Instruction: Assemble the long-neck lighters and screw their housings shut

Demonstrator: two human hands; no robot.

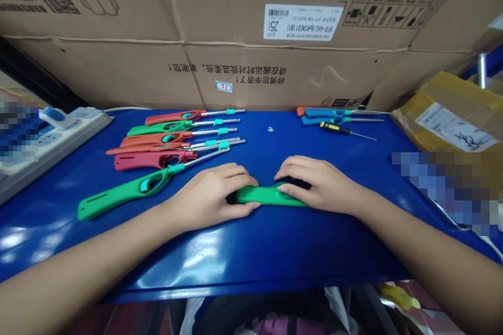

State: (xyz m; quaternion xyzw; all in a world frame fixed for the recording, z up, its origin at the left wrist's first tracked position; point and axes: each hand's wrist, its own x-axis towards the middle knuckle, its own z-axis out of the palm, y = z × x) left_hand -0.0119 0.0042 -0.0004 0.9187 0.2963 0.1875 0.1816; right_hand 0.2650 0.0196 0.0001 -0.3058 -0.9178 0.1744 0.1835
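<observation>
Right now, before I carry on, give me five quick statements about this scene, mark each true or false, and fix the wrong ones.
1. The left hand and right hand hold one green lighter. True.
2. The screwdriver has a black and yellow handle. True.
3. The screwdriver lies left of both hands. False: it lies beyond the right hand.
4. Every lighter lying on the left is green. False: a red lighter lies there too.
5. Printed cardboard stands behind the blue table. True.
</observation>
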